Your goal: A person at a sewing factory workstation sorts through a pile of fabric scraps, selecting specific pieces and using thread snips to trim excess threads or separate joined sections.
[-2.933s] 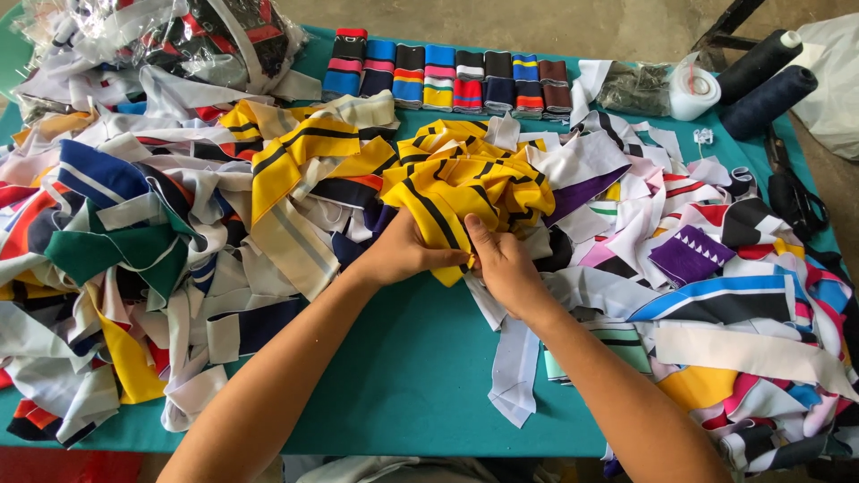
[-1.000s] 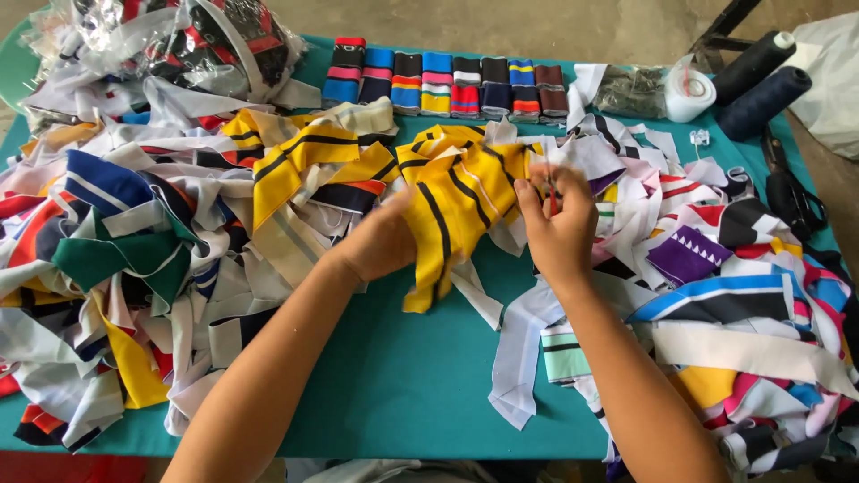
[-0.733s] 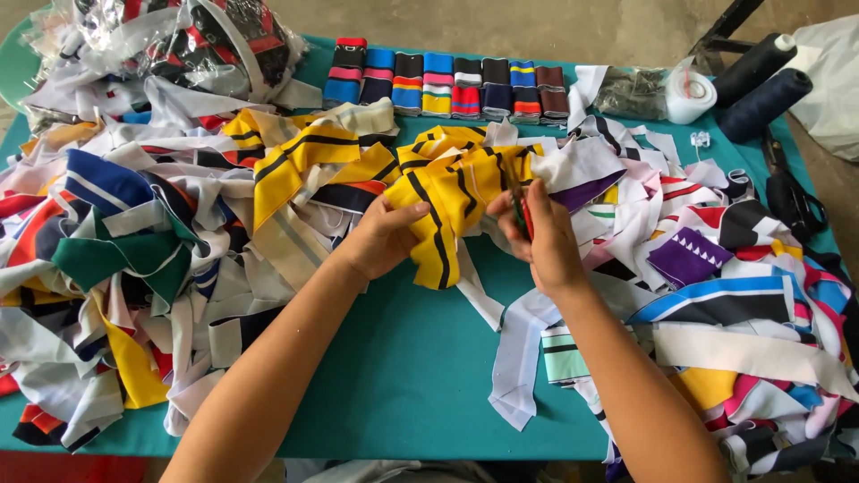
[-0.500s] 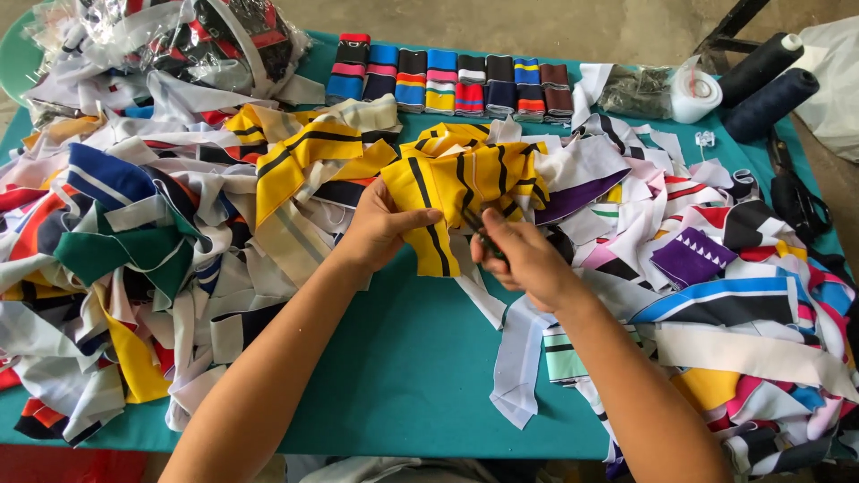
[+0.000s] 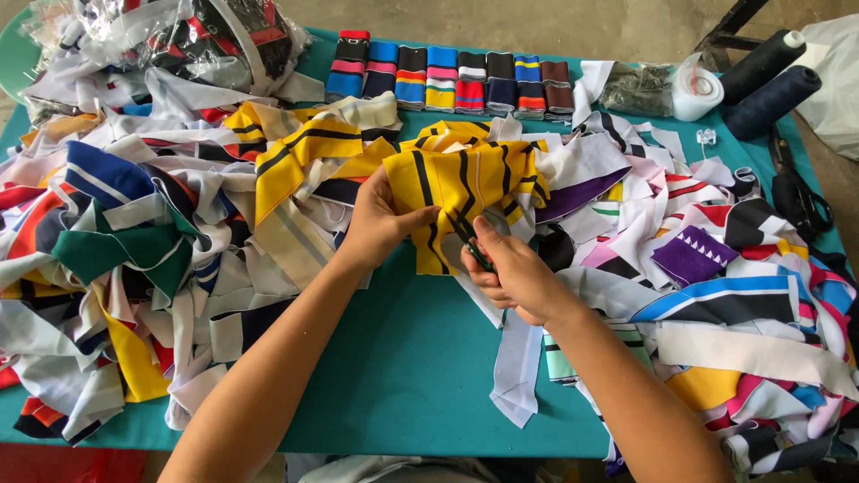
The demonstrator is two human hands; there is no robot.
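A yellow fabric piece with black stripes (image 5: 465, 179) lies bunched in the middle of the teal table (image 5: 403, 358). My left hand (image 5: 380, 224) pinches its lower left edge, thumb on top. My right hand (image 5: 510, 277) is closed around small thread snips (image 5: 472, 243). Their dark blades point up at the fabric's lower edge, right beside my left thumb. The two hands almost touch.
Heaps of striped fabric offcuts cover the left side (image 5: 134, 241) and the right side (image 5: 716, 268). At the back stand a row of folded rib collars (image 5: 447, 80), a plastic bag of cloth (image 5: 206, 36), a white tape roll (image 5: 696, 89) and two dark thread cones (image 5: 769, 80). Black scissors (image 5: 796, 192) lie far right.
My right hand has come down from the fabric's upper right edge to its lower edge near my left hand. The yellow piece has settled lower and more bunched.
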